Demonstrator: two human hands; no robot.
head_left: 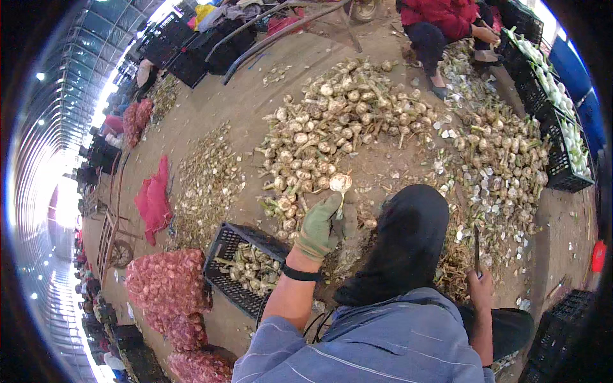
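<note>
My left hand (321,225), in a green work glove, is closed on the stalk of a garlic bulb (341,182). The bulb's pale round face points up, above the edge of a big heap of garlic (332,121). Lower on the right, my right hand (481,285) is bare and grips a knife (476,249) by its handle, the dark narrow blade upright and apart from the bulb. Beside my left forearm a black plastic crate (246,233) holds several garlic bulbs with stalks. My bent knee lies between the two hands.
Another garlic heap (504,147) lies to the right among cut trimmings. Red mesh sacks (166,281) of garlic stand at the left, near a hand cart (110,246) and pink cloth (154,201). A co-worker in red (440,16) sits far right by crates of pale stalks (565,137).
</note>
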